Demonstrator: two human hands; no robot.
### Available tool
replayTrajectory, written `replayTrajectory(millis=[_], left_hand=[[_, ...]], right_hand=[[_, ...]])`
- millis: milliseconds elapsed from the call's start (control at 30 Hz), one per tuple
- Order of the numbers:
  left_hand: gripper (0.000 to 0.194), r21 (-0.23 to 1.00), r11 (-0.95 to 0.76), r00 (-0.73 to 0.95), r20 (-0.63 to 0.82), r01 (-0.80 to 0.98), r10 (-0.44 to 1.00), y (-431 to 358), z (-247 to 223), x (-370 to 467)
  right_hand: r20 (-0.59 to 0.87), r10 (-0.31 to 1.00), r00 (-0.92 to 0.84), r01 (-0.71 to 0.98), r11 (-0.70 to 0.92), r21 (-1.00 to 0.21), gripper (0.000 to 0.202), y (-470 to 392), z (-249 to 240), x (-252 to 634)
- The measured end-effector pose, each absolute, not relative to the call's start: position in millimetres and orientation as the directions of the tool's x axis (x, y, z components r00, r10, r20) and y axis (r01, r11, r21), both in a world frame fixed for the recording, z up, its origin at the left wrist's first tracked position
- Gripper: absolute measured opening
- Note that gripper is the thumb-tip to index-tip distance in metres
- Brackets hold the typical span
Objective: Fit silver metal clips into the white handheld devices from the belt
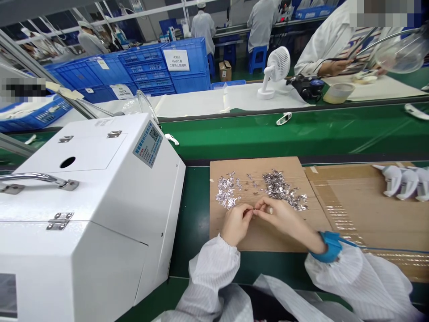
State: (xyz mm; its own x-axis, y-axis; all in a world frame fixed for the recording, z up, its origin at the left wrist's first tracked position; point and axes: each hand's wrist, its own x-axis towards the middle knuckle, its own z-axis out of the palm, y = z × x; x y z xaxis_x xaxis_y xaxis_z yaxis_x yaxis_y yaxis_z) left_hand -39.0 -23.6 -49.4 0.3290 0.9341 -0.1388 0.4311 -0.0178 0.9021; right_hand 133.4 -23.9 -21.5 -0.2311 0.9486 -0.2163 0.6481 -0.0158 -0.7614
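Note:
My left hand [237, 222] and my right hand [273, 212] meet fingertip to fingertip over a cardboard sheet [268, 239]. Both are pinched closed, and whatever lies between the fingertips is too small to make out. Just beyond my left hand is a loose spread of small shiny metal parts [226, 191]. A denser heap of dark, silvery metal parts [279, 185] lies behind my right hand, with a few single pieces between the two groups. A blue band with a cord [330, 247] circles my right wrist.
A large white machine [124, 214] stands at the left. White plastic parts [407, 181] rest on another cardboard sheet [365, 201] at the right. Beyond runs a green conveyor [234, 136] carrying small white pieces. A white fan [276, 67] and a co-worker's hands [335, 68] are across it.

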Motion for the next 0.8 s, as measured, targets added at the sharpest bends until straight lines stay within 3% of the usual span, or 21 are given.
replayTrajectory(millis=[367,533,633,733,800], left_hand=[[0.024,0.914,-0.009,0.277,-0.114,0.406,0.954,-17,-47,-49],[0.025,0.779,-0.161,-0.010,0.210,0.606,0.978,73,-16,-78],[0.019,0.768,-0.001,-0.192,0.161,0.641,0.968,152,5,-94],[0.012,0.788,0.057,-0.334,0.194,0.613,0.923,207,29,-103],[0.025,0.822,0.070,-0.396,0.197,0.566,0.897,223,44,-107]], right_hand=[[-0.230,0.953,-0.197,0.669,-0.041,-0.742,0.019,-24,-27,136],[-0.326,0.910,-0.256,0.728,-0.040,-0.684,0.016,-24,-47,138],[-0.358,0.896,-0.262,0.739,-0.053,-0.672,0.013,-28,-64,131],[-0.325,0.923,-0.207,0.718,-0.082,-0.692,0.017,-31,-82,124],[-0.293,0.943,-0.159,0.704,-0.100,-0.703,0.017,-26,-93,122]])
